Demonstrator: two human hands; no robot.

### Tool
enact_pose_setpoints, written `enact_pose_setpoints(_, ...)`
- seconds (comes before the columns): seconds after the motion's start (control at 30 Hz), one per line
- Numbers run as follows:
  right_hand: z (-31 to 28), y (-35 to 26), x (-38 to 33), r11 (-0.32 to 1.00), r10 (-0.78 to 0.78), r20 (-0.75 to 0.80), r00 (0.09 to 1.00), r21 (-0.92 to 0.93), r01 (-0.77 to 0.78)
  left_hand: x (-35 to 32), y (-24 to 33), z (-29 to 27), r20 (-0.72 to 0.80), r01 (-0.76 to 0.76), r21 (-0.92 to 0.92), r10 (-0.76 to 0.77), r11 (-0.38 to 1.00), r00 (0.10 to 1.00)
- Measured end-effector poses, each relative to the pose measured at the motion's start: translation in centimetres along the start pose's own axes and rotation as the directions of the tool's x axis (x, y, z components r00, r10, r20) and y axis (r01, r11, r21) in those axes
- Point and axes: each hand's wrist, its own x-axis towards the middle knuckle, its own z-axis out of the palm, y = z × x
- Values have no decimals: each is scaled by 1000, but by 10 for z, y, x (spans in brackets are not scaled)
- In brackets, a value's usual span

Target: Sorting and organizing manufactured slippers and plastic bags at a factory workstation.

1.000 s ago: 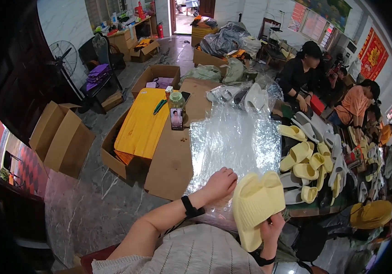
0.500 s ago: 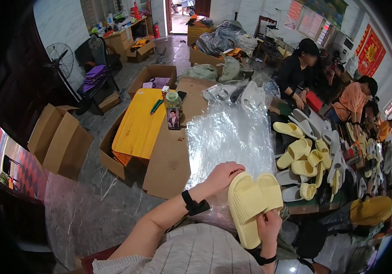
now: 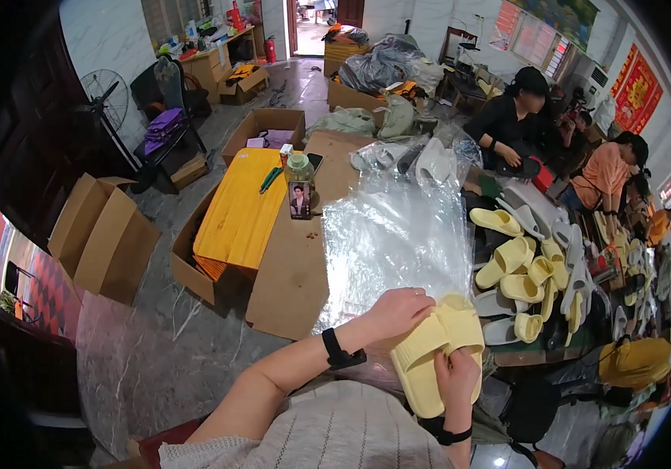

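A pair of pale yellow slide slippers (image 3: 416,349) is held together in front of my body, tilted, with the ribbed straps facing up. My right hand (image 3: 458,375) grips them from the lower right, its fingers tucked in at the strap opening. At their upper left edge my left hand (image 3: 399,310) is curled against the slippers, its fingertips partly hidden. Just beyond the hands a stack of clear plastic bags (image 3: 394,246) lies over a cardboard sheet (image 3: 288,293).
Many loose yellow, grey and dark slippers (image 3: 499,262) are heaped on the right. Yellow folded packaging (image 3: 240,211) fills a carton on the left, with green snips (image 3: 270,180) on top. A phone (image 3: 300,200) leans against a jar (image 3: 299,167). Co-workers (image 3: 511,117) sit at the right.
My left hand has slid down and right along the upper edge of the slippers. My right hand has moved slightly up, and the slippers have shifted a little.
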Motion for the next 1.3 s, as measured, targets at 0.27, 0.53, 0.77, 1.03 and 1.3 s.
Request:
enact_pose_setpoints(0.27, -2, -10, 2, 984, -165, 129, 978, 84, 155, 4, -3, -4, -131, 80, -77, -89, 994, 987)
enact_pose_setpoints(0.53, -5, -5, 4, 994, 54, 1, 999, 97, -54, 4, 7, -23, -148, 109, -166, -134, 980, 980)
enact_pose_setpoints(0.77, -7, -14, 7, 993, -10, 94, 995, 117, -1, -3, 11, -16, -70, 39, -68, -43, 997, 997)
enact_pose_setpoints(1.03, 9, -11, 20, 995, -75, 32, 997, 61, 72, -14, 31, -13, 50, -39, -149, 47, 988, 998)
enact_pose_setpoints(1.3, 45, -2, 49, 992, -103, -53, 993, -79, 98, -26, 49, -14, 177, -24, -427, 110, 904, 978)
